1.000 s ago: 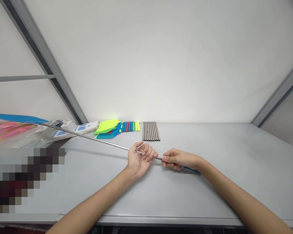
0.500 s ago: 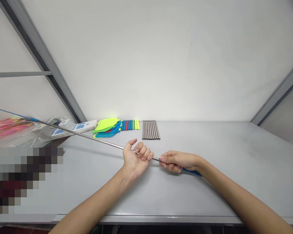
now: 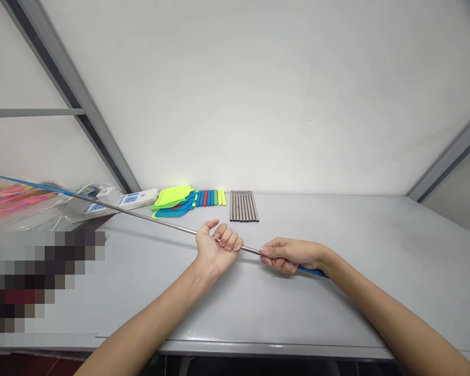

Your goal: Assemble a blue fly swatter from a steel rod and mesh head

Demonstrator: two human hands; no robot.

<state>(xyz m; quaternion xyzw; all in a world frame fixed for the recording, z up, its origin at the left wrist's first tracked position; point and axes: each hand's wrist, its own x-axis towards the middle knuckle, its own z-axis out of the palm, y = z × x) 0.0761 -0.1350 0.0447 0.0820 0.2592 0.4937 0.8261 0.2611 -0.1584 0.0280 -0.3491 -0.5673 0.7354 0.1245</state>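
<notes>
— Between your two hands, what do you have?
— You hold a long thin metal rod (image 3: pixel 156 221) that runs from 4 o'clock up toward 10 o'clock across the grey table (image 3: pixel 337 292). Your right hand (image 3: pixel 288 254) is closed round the blue handle (image 3: pixel 311 271) at the near end. Your left hand (image 3: pixel 218 249) sits palm-up just beside it, fingers curled over the bare metal.

— How tight is the left hand?
— The fingers wrap the rod, but the thumb stands off, so it looks like a loose, guiding hold. The right one is shut firmly.

— Which step would you call this?
— I judge that you are working the rod lengthwise, one hand anchoring the handle while the other draws along the shaft. The blue head (image 3: pixel 31 184) at the far end hangs over the clutter at 10 o'clock, blurred.

— What does the next move call for?
— Keep the right hand steady and the left grip light, and mind the far tip near the power strip (image 3: pixel 135 199).

— Anything else within reach?
— At 12 o'clock lie a row of metal tubes (image 3: pixel 243 206), a row of coloured grips (image 3: pixel 210 197) and a stack of mesh heads (image 3: pixel 172 200), all well apart from your hands.
</notes>
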